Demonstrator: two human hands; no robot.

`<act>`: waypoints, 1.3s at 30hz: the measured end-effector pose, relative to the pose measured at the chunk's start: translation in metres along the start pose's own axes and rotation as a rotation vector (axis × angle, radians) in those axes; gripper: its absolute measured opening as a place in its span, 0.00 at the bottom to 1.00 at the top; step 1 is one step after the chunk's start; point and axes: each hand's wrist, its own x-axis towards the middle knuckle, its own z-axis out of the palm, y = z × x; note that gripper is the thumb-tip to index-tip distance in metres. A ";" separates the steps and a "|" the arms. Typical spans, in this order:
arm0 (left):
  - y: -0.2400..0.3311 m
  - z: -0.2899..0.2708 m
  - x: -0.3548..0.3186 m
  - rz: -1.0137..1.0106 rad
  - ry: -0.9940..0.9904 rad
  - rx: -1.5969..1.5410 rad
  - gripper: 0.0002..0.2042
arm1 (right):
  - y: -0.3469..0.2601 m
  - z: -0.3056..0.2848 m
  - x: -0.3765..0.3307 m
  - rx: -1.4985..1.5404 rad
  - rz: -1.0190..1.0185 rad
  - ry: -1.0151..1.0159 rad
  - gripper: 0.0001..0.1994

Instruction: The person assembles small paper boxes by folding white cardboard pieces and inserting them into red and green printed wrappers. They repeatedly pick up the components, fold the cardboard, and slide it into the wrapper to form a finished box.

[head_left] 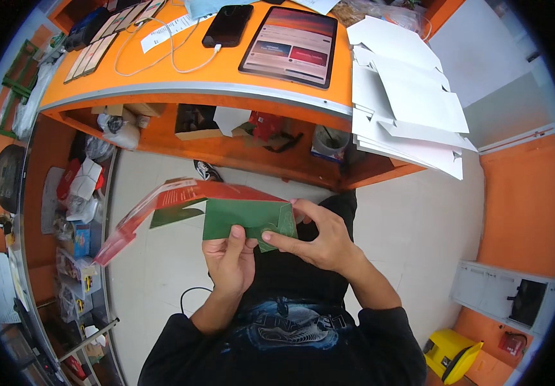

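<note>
A partly folded cardboard box [234, 214], green on the face toward me and red on the other side, is held up in front of my body. Its long red flap [139, 215] stretches out to the left and droops at the end. My left hand [231, 262] grips the lower edge, thumb against the green panel and fingers behind it. At the box's right end, my right hand [326, 238] is closed around a small green end flap [282, 222], with the thumb low and the index finger at the upper corner.
Ahead stands an orange desk [110, 77] bearing a tablet [290, 46], a black phone [228, 26] with a white cable, and several more phones at left. Flat white card blanks [412, 96] overhang its right edge. Shelves [81, 212] line the left; a yellow container [451, 354] sits lower right.
</note>
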 end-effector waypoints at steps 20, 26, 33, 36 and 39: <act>-0.049 -0.034 -0.033 0.371 -0.199 1.021 0.15 | -0.027 -0.007 0.013 0.320 -0.124 0.305 0.19; -0.039 -0.028 -0.033 0.347 -0.266 0.957 0.17 | -0.039 -0.015 0.036 0.016 -0.511 0.350 0.11; -0.019 -0.024 -0.026 0.251 -0.338 0.839 0.19 | -0.021 0.005 0.021 -0.163 -0.579 0.512 0.10; -0.007 -0.019 -0.023 0.204 -0.353 0.791 0.20 | -0.025 0.005 0.022 -0.170 -0.390 0.472 0.10; -0.008 -0.020 -0.020 0.170 -0.386 0.715 0.21 | -0.034 0.027 0.023 0.078 -0.182 0.548 0.09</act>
